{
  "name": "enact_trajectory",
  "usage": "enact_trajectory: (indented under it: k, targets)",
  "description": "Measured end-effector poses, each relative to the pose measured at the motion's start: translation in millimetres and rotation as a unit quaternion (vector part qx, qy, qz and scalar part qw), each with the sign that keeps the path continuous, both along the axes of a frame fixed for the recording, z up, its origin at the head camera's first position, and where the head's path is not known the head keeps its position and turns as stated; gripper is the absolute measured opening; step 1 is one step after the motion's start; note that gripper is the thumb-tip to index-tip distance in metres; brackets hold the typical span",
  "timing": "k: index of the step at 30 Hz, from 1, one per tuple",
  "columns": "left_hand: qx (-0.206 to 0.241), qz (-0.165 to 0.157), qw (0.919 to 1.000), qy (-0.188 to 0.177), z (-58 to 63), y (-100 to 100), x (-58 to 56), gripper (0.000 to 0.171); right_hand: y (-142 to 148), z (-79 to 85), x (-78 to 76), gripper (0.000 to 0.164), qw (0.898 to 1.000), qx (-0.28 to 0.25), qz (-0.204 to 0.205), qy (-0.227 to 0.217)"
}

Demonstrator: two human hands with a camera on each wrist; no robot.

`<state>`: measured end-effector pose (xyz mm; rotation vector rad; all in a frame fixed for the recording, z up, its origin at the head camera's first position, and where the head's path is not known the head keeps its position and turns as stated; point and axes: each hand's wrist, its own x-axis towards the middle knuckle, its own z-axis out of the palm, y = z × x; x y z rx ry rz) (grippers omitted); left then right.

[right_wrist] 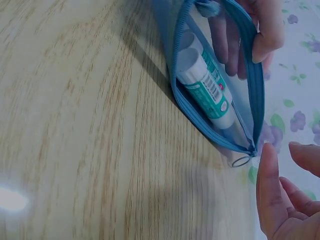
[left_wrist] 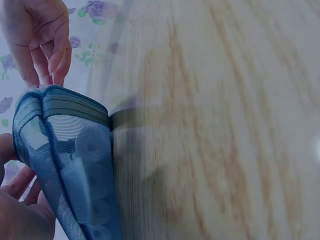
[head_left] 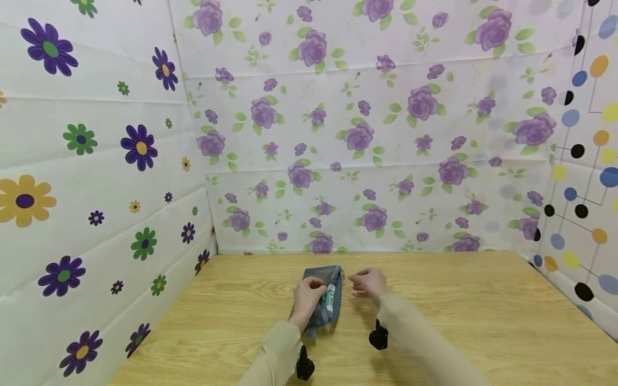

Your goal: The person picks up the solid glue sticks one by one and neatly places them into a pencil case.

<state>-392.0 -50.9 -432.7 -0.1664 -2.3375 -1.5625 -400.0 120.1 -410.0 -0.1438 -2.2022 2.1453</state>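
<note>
A blue mesh zipper pouch (head_left: 316,274) lies on the table, its zipped side gaping. Through the opening in the right wrist view show two glue sticks, white with green labels; the front glue stick (right_wrist: 207,92) lies along the pouch and partly covers the other. My left hand (head_left: 305,301) pinches the upper edge of the opening between thumb and fingers. Off the pouch's far right corner, my right hand (head_left: 370,282) is held with thumb and index finger apart and nothing between them. Its index fingertip is close to the zipper end, where a small metal ring (right_wrist: 241,161) hangs.
The wooden table (head_left: 458,300) reaches back to a wall hung with a purple-rose sheet (head_left: 357,136). A flower-print sheet (head_left: 111,177) hangs at the left and a dotted one (head_left: 589,214) at the right. Black wrist cameras sit under both sleeves.
</note>
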Motion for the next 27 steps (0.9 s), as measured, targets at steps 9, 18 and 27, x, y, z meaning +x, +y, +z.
enact_trajectory:
  k: [9,18,27]
  targets:
    - [0.002,-0.013,0.9998,0.015,0.2,4,3.2,0.020,12,3.2,5.8,0.035,1.000,-0.005,0.002,0.019]
    - [0.004,-0.027,0.9994,0.021,2.6,2,0.7,0.021,27,7.6,6.7,0.039,1.000,0.013,-0.002,0.012]
    - [0.013,-0.019,0.9993,0.030,7.2,-3,0.5,0.013,52,12.0,7.9,0.045,0.999,0.053,-0.001,0.012]
